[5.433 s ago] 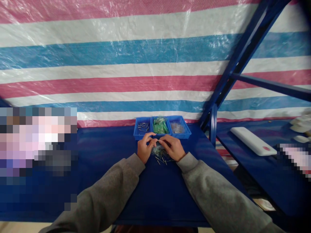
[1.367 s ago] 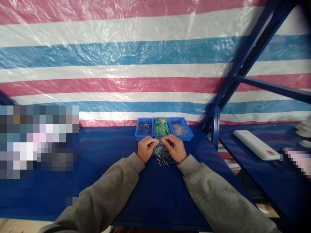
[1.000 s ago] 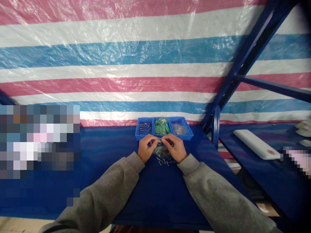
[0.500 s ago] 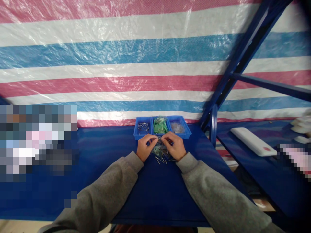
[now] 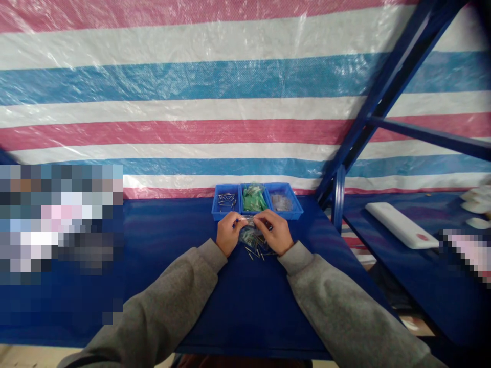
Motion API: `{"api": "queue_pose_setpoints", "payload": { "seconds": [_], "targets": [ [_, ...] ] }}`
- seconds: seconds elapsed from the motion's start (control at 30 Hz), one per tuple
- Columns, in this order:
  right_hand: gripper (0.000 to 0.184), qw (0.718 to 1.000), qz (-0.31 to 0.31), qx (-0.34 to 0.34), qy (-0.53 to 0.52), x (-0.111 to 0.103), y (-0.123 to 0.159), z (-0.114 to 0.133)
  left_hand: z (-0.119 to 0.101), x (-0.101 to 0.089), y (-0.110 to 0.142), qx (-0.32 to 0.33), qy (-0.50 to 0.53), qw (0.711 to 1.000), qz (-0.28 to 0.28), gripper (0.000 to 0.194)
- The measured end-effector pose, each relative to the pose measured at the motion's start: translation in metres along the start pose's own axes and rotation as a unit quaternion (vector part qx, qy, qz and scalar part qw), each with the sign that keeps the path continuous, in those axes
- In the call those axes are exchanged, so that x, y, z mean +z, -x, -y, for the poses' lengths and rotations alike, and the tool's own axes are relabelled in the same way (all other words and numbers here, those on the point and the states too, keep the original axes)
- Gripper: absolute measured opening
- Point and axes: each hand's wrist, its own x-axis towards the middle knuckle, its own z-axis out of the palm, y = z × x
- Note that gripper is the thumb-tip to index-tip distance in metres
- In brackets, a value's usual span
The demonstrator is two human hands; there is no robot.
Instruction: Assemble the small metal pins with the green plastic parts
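My left hand (image 5: 228, 233) and my right hand (image 5: 275, 233) meet at the middle of the blue table, their fingertips pinching a small transparent plastic bag (image 5: 248, 228) from both sides. Under and just in front of the hands lies a loose heap of thin metal pins (image 5: 256, 250) mixed with green-tinted bags. Just beyond my fingers stands a blue tray with 3 compartments (image 5: 257, 189). Its left compartment holds metal pins (image 5: 226, 202), the middle one green items in plastic (image 5: 253, 200), and the right one transparent bags (image 5: 281, 203).
The blue tabletop (image 5: 215, 306) runs wide on both sides of my grey sleeves. A striped tarpaulin (image 5: 215, 133) hangs behind it. To the right stand a blue steel shelf post (image 5: 338, 204) and a lower blue shelf bearing a white oblong box (image 5: 401, 225). Pixelated patches cover parts at left and right.
Both hands stay together at the bag, with the fingers closer over it than in the oldest frame. The view has shifted very slightly; the tray and pins look unmoved.
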Motion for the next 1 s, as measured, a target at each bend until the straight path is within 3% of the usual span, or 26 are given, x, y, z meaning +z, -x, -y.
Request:
{"api": "queue_pose_setpoints", "payload": {
  "seconds": [0.37, 0.6, 0.73, 1.0],
  "targets": [
    [0.023, 1.000, -0.016, 0.015, -0.009, -0.0012, -0.0001, -0.0036, -0.0083, -0.0018, 0.0009, 0.047, -0.028, 0.997, 0.046, 0.021],
    [0.026, 0.998, -0.032, 0.050, -0.011, 0.0025, 0.0005, -0.0045, -0.0085, -0.0024, -0.0003, 0.010, 0.039, 0.999, 0.030, 0.017],
    [0.026, 0.996, -0.023, 0.083, -0.036, 0.0025, 0.0009, -0.0066, -0.0075, -0.0010, 0.0015, -0.022, 0.109, 0.994, 0.019, 0.034],
    [0.018, 1.000, 0.000, -0.026, 0.003, -0.0010, 0.0011, -0.0005, 0.0005, 0.0020, 0.0013, -0.102, 0.225, 0.969, 0.018, 0.029]
  ]
}}
